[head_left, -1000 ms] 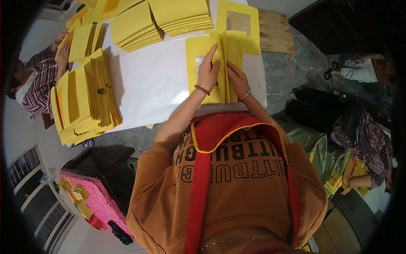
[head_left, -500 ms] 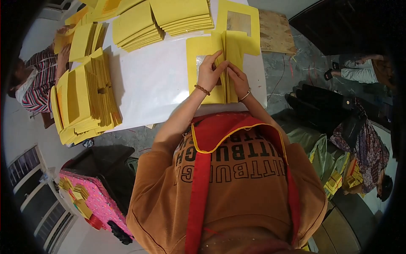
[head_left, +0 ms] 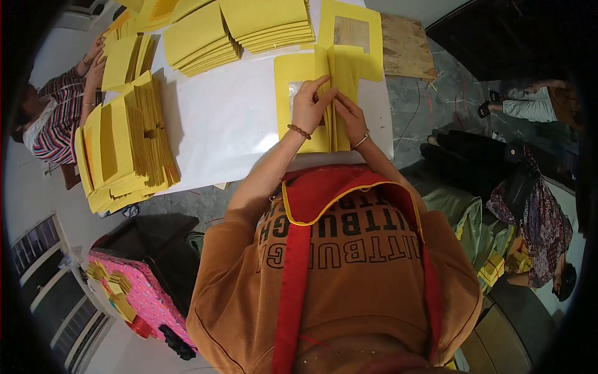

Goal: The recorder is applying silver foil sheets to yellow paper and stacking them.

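My left hand (head_left: 309, 106), with a beaded bracelet at its wrist, presses its fingers against the left side of a folded yellow paper piece (head_left: 344, 68). My right hand (head_left: 352, 121), wearing a thin bangle, holds the right side with bent fingers. Between the two hands several panels stand up from the table. Under my left hand lies a flat yellow sheet (head_left: 283, 71) with a clear window, partly covered. Beyond the hands rests another yellow sheet (head_left: 375, 50) with a window opening.
The white table (head_left: 212, 118) carries stacks of yellow folded paper (head_left: 274, 25) at the back and a tall fanned pile (head_left: 118, 143) at the left. A co-worker (head_left: 59, 118) sits at the far left. A wooden board (head_left: 408, 47) lies beyond the right edge. Another person's legs (head_left: 523, 109) show at right.
My hands stay almost in place, and the upright panels between them shift slightly. At the far left, the co-worker's hands have moved along the yellow papers.
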{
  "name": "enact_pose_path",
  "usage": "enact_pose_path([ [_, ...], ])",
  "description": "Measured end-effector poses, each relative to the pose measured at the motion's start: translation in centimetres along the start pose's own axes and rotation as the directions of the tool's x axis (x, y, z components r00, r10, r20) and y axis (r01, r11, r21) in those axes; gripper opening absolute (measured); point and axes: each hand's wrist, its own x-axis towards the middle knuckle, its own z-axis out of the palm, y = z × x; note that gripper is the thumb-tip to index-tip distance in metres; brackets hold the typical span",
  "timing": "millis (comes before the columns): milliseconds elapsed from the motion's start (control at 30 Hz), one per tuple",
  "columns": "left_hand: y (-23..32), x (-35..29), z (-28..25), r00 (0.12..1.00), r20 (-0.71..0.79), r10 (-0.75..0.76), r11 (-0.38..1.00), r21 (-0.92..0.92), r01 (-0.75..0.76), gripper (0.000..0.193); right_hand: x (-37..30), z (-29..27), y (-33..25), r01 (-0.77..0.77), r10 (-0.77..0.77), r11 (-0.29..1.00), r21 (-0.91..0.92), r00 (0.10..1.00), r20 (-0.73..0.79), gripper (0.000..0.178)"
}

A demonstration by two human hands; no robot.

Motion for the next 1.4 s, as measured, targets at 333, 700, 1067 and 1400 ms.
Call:
enact_pose_path([
  [333, 0.0, -0.2, -0.3, 0.999, 0.032, 0.008, 1.000, -0.024, -0.008, 0.033, 0.0, -0.1, 0.2, 0.038, -0.038, 0.999, -0.016, 0.999, -0.004, 0.039],
  [700, 0.2, -0.1, -0.3, 0.999, -0.044, -0.013, 0.993, -0.121, 0.007, 0.030, 0.2, -0.1, 0.9, -0.007, 0.006, 0.997, 0.083, 1.000, 0.011, 0.040],
  [1067, -0.2, -0.2, -0.4, 0.999, 0.043, -0.004, 1.000, -0.008, 0.004, 0.032, 0.0, -0.2, 0.8, -0.011, 0.010, 0.999, 0.037, 1.000, 0.010, 0.040],
  [1400, 0.8, -0.4, -0.6, 0.996, 0.014, -0.092, 0.991, -0.098, 0.093, 0.030, 0.1, -0.1, 0.9, -0.030, 0.027, 0.995, 0.096, 0.999, 0.033, 0.041],
])
